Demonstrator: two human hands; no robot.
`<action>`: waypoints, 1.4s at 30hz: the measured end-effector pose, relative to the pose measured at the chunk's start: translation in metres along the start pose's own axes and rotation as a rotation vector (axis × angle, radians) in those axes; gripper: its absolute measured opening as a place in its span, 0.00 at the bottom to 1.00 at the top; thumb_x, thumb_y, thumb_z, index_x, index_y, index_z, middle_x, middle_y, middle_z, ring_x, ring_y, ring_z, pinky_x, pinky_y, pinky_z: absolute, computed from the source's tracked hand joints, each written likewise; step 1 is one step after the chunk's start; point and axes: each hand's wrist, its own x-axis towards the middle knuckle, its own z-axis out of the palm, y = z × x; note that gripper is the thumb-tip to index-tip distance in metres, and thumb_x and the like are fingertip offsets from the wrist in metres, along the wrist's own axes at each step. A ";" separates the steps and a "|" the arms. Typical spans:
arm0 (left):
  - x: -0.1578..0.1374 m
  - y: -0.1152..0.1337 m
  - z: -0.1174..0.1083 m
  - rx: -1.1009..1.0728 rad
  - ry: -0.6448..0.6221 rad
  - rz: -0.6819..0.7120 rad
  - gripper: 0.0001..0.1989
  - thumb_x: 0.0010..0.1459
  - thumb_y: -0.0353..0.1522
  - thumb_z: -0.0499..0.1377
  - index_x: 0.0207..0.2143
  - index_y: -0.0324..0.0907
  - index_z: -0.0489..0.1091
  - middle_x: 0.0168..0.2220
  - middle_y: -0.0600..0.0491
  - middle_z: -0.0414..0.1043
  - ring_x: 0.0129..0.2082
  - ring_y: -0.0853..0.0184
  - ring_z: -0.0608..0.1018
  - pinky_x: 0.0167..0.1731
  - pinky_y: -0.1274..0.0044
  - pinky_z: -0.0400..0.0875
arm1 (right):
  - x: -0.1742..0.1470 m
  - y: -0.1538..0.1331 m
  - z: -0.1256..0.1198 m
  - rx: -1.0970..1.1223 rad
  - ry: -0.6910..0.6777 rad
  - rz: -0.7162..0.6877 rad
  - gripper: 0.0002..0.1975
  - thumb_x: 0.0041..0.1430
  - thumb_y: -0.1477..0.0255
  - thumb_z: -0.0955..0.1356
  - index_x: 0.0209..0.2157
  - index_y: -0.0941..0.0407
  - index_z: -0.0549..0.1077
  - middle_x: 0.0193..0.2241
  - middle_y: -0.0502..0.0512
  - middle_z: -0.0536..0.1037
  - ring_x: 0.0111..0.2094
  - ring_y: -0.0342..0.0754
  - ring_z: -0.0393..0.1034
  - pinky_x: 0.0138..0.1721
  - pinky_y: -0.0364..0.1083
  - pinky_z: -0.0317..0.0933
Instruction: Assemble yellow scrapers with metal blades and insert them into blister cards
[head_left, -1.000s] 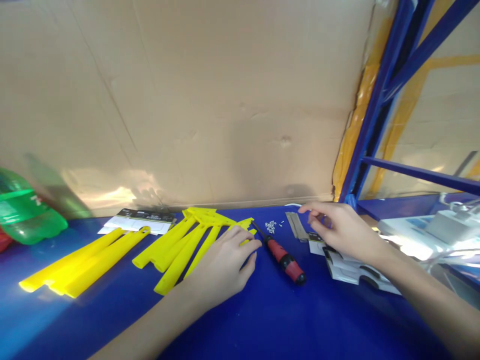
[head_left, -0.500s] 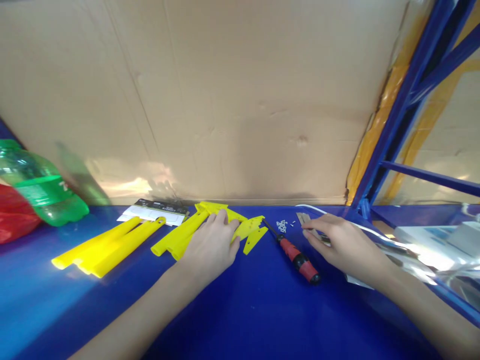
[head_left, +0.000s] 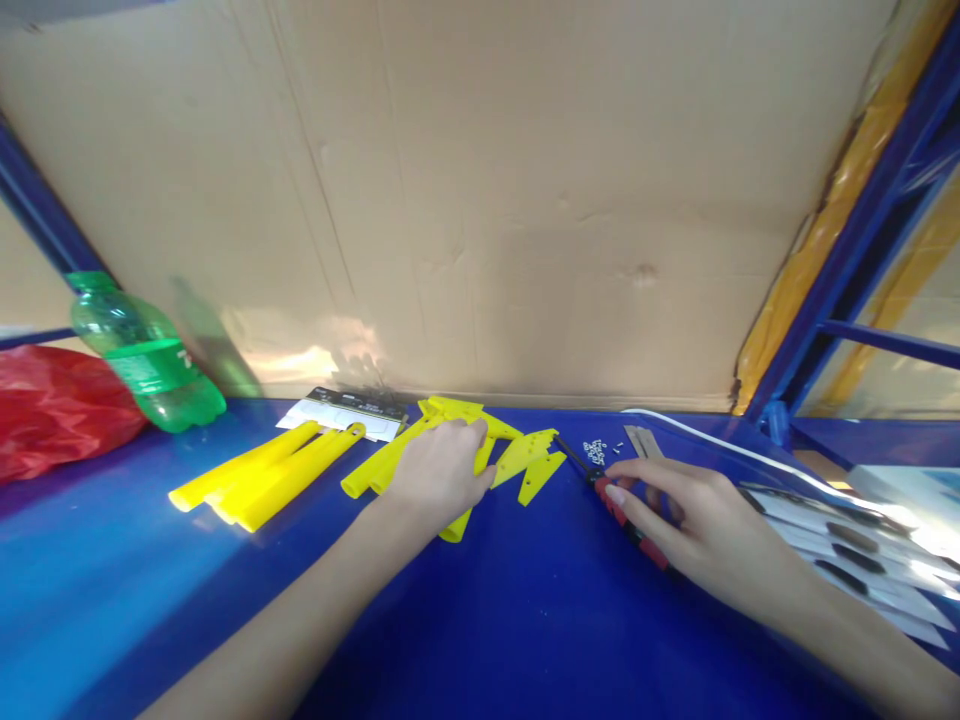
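My left hand (head_left: 442,470) is closed around a yellow plastic handle (head_left: 456,527), whose rounded end sticks out below the fingers. Beside it lie other yellow tube-like handles (head_left: 367,472) and flat, pointed yellow pieces with small holes (head_left: 540,475). On the right, my right hand (head_left: 697,515) has its thumb and fingers around the red and black grip of a screwdriver (head_left: 619,515). The screwdriver's dark shaft points toward the yellow pieces. Small silvery screws (head_left: 595,452) lie just beyond it, near thin grey metal strips (head_left: 643,441).
Three yellow handles (head_left: 266,480) rest at left before a printed card (head_left: 345,412). A green bottle (head_left: 154,365) and red bag (head_left: 60,405) stand farther left. A white cable (head_left: 720,453) and several white packets (head_left: 862,545) lie right. Cardboard (head_left: 487,220) backs the blue table (head_left: 510,640).
My right hand has left the grey metal strips and come onto the screwdriver. My left hand has picked out one yellow handle. The view has turned slightly left.
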 end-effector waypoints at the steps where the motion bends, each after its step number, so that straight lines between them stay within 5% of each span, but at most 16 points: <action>1: 0.000 0.002 0.001 0.004 -0.005 -0.001 0.14 0.63 0.39 0.59 0.45 0.41 0.75 0.42 0.42 0.81 0.44 0.46 0.82 0.40 0.64 0.76 | 0.000 0.000 0.000 0.005 0.007 0.005 0.17 0.71 0.59 0.63 0.44 0.51 0.80 0.35 0.52 0.86 0.22 0.47 0.76 0.24 0.44 0.66; 4: 0.000 0.006 0.005 0.013 -0.002 -0.006 0.14 0.65 0.40 0.57 0.46 0.41 0.75 0.40 0.40 0.81 0.44 0.44 0.83 0.38 0.63 0.76 | 0.001 0.000 -0.001 0.023 0.027 0.015 0.16 0.70 0.58 0.63 0.43 0.50 0.80 0.29 0.49 0.85 0.21 0.47 0.75 0.27 0.45 0.67; 9: 0.002 0.008 0.008 0.012 0.017 -0.009 0.18 0.65 0.36 0.55 0.55 0.41 0.71 0.43 0.38 0.81 0.45 0.41 0.82 0.38 0.61 0.76 | 0.002 0.001 -0.002 0.013 0.063 -0.012 0.16 0.70 0.60 0.63 0.43 0.51 0.81 0.40 0.53 0.86 0.37 0.51 0.81 0.39 0.47 0.70; 18: 0.008 0.000 0.008 -0.141 0.034 -0.044 0.16 0.65 0.32 0.54 0.54 0.41 0.68 0.39 0.42 0.80 0.41 0.49 0.82 0.38 0.67 0.71 | 0.002 0.004 -0.001 0.022 0.087 -0.020 0.15 0.70 0.61 0.64 0.43 0.50 0.81 0.39 0.51 0.86 0.35 0.49 0.80 0.36 0.46 0.69; 26: 0.009 -0.013 0.013 -0.487 0.007 0.026 0.11 0.67 0.34 0.51 0.49 0.44 0.67 0.25 0.57 0.71 0.24 0.65 0.75 0.25 0.76 0.63 | 0.002 0.003 -0.003 0.004 0.124 -0.051 0.16 0.70 0.62 0.63 0.42 0.52 0.81 0.42 0.55 0.86 0.36 0.51 0.80 0.36 0.47 0.71; 31: 0.004 -0.011 0.003 -0.671 0.019 0.028 0.12 0.68 0.38 0.50 0.51 0.45 0.65 0.31 0.55 0.74 0.29 0.64 0.79 0.28 0.76 0.68 | 0.004 0.005 -0.003 -0.008 0.152 -0.048 0.15 0.70 0.62 0.63 0.42 0.51 0.81 0.43 0.56 0.85 0.42 0.55 0.80 0.41 0.49 0.72; 37: 0.002 0.000 -0.007 -1.170 -0.021 -0.022 0.16 0.67 0.42 0.55 0.53 0.45 0.61 0.36 0.55 0.73 0.29 0.67 0.81 0.29 0.77 0.73 | 0.005 0.008 -0.003 0.047 0.205 -0.018 0.14 0.69 0.62 0.64 0.42 0.52 0.81 0.40 0.55 0.86 0.41 0.55 0.80 0.44 0.50 0.72; 42: -0.005 0.016 -0.004 -1.285 0.052 0.100 0.23 0.63 0.38 0.61 0.57 0.47 0.60 0.41 0.55 0.67 0.31 0.68 0.82 0.33 0.74 0.77 | 0.006 0.010 -0.003 0.333 0.256 0.111 0.19 0.67 0.55 0.65 0.44 0.53 0.81 0.41 0.57 0.86 0.41 0.56 0.80 0.45 0.52 0.72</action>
